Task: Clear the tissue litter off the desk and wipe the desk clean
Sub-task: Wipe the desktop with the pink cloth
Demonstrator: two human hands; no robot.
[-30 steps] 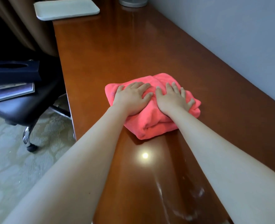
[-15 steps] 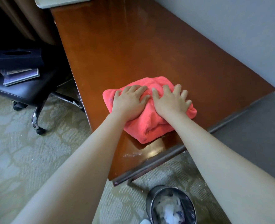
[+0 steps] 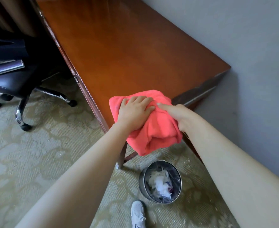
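Note:
A coral-pink cloth (image 3: 158,129) lies bunched at the near corner of the brown wooden desk (image 3: 127,55), and its lower half hangs over the edge. My left hand (image 3: 135,112) presses on top of the cloth with its fingers spread. At the cloth's right side, my right hand (image 3: 179,116) grips it, thumb on top and fingers hidden behind the fabric. Directly below on the carpet stands a round metal bin (image 3: 160,181) with a clear liner, holding crumpled white tissues. No tissue shows on the desk top.
A black office chair (image 3: 12,79) on castors stands left of the desk, with a dark tissue box (image 3: 4,48) and booklets (image 3: 5,66) on its seat. A grey wall (image 3: 234,30) runs along the desk's right side. A white shoe (image 3: 138,214) is on the patterned carpet near the bin.
Both hands have dragged the cloth along the desk to its near corner, where it now overhangs the edge. My right hand went from flat on top to gripping the side.

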